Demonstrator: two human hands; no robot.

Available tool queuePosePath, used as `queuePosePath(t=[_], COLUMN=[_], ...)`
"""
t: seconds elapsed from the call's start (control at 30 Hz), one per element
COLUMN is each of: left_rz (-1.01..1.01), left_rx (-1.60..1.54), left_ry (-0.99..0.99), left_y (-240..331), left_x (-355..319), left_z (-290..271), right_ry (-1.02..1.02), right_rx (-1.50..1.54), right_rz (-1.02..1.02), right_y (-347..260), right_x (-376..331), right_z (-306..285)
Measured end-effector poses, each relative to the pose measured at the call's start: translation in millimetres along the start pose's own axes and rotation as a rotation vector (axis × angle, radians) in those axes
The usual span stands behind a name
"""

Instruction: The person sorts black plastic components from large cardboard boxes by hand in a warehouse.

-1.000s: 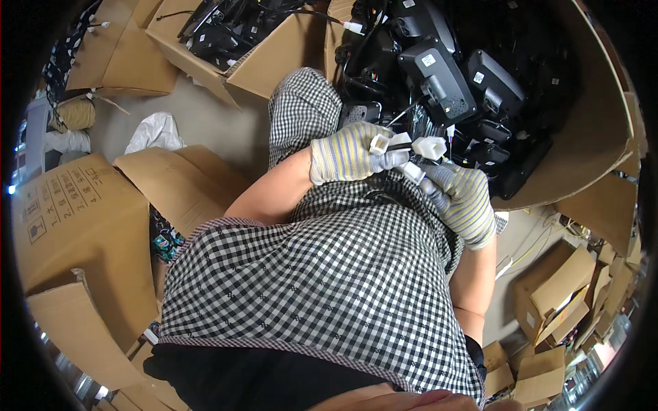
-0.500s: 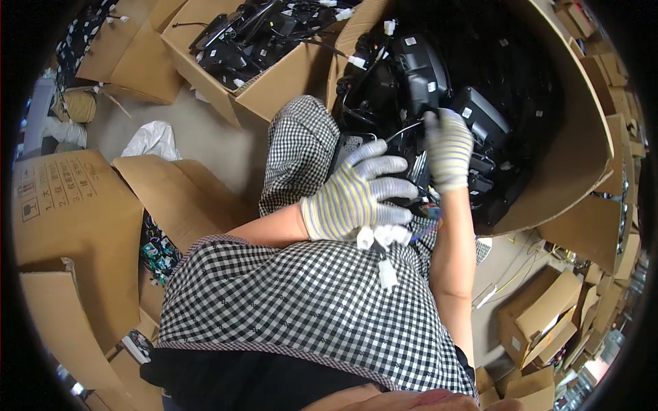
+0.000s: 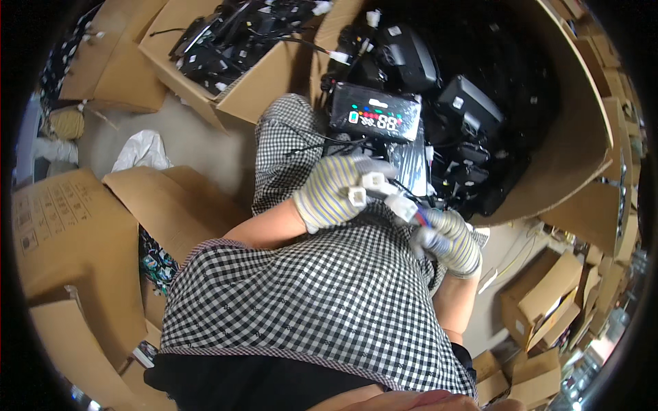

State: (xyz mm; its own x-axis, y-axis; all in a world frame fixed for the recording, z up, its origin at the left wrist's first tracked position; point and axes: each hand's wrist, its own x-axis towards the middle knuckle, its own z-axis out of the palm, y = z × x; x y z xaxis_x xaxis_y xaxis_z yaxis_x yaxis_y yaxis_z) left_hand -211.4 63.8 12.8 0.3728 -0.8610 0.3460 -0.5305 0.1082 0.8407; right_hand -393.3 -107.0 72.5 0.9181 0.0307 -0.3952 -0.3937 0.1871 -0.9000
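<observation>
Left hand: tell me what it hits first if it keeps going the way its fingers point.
The left hand points right, so it would probably meet the right hand first, just past the white plugs it holds. Depth is unclear from above.

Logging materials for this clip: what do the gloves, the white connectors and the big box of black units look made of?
The gloves on the left hand and right hand look like striped knitted fabric, matte. The white connectors look like moulded plastic, smooth and blocky. The box is brown cardboard. The lit display unit looks like glossy black plastic.
</observation>
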Motion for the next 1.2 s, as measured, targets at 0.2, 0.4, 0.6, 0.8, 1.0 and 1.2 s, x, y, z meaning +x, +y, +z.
queuePosePath(t=[0.2, 0.4, 0.6, 0.8, 1.0, 1.2], left_rz=[-0.566, -0.225, -0.212, -0.504, -0.343, -0.464], left_rx=[-0.513, -0.262, -0.323, -0.952, -0.683, -1.063], left_ry=[0.202, -0.072, 0.092, -0.003, 0.0, 0.062], left_y=[2, 12, 12, 12, 10, 7], left_x=[2, 0, -15, -6, 12, 0], left_z=[-33, -19, -18, -16, 8, 5], right_ry=[0.862, 0.593, 0.686, 1.094, 0.836, 0.985], right_rx=[-0.667, -1.676, -1.668, -1.057, -1.547, -1.564], right_rz=[-0.198, -0.011, -0.11, -0.753, -0.122, 0.142], right_y=[23, 58, 12, -40, 8, 8], right_x=[0, 78, 64, 21, 73, 116], right_z=[-41, -93, -104, -112, -94, -100])
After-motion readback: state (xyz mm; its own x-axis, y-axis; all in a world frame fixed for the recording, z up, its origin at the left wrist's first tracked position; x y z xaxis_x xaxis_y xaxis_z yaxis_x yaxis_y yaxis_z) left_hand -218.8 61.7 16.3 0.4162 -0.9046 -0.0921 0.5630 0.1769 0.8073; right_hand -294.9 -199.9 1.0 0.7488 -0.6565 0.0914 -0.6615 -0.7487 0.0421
